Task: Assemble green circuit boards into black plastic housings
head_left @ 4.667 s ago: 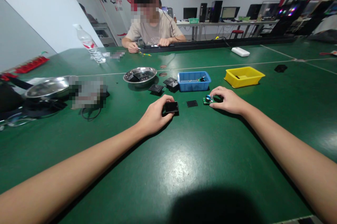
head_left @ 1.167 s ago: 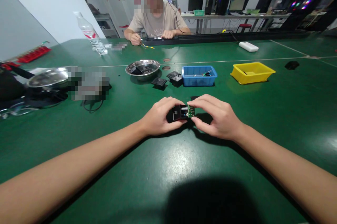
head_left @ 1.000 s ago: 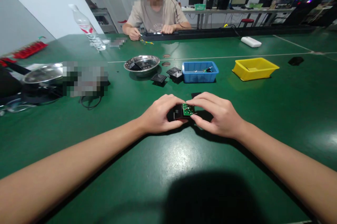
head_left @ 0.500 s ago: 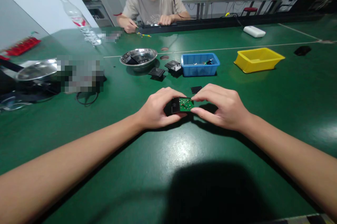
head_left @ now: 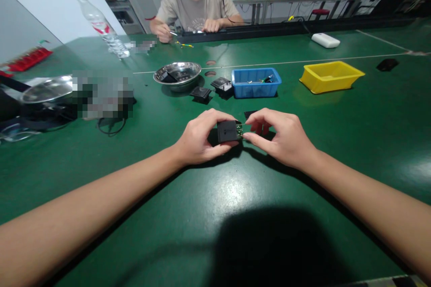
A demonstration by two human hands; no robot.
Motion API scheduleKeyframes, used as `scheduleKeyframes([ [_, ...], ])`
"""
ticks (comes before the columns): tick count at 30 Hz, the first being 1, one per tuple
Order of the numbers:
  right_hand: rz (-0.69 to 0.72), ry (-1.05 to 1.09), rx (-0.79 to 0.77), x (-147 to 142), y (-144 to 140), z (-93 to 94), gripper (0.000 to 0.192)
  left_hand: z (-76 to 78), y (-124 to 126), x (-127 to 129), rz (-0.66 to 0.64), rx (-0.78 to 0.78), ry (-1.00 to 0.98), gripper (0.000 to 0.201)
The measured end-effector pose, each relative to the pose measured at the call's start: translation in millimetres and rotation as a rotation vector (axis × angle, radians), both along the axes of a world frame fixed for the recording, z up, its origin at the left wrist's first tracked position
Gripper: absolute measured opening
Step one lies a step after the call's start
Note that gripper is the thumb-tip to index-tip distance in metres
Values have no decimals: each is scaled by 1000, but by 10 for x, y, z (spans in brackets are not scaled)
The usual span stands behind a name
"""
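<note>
Black housing [head_left: 227,131] sits pinched in the left hand [head_left: 198,141], raised just above the green counter [head_left: 235,215], well in front of the blue bin [head_left: 256,82]. Forced askew, the green circuit board [head_left: 239,130] could jam or bend its leads. The right hand [head_left: 279,139] grips that board's edge; only a sliver shows beside the small, matte housing.
</note>
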State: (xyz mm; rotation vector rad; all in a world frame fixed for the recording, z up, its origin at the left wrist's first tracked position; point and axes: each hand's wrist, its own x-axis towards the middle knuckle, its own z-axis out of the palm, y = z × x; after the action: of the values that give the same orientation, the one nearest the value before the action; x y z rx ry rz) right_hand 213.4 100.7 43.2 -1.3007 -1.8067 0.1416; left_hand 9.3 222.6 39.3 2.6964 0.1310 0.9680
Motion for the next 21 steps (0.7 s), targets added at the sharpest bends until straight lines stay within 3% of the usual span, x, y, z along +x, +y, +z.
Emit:
scheduleKeyframes([
  [4, 14, 283, -179, -137, -58, 18, 5, -2, 8, 2, -13, 24, -1, 33],
  [11, 236, 920, -479, -282, -75, -72, 18, 6, -81, 25, -44, 14, -40, 36],
  [21, 362, 1345, -682, -378, -84, -60, 19, -15, -126, 32, -34, 4, -197, 44],
])
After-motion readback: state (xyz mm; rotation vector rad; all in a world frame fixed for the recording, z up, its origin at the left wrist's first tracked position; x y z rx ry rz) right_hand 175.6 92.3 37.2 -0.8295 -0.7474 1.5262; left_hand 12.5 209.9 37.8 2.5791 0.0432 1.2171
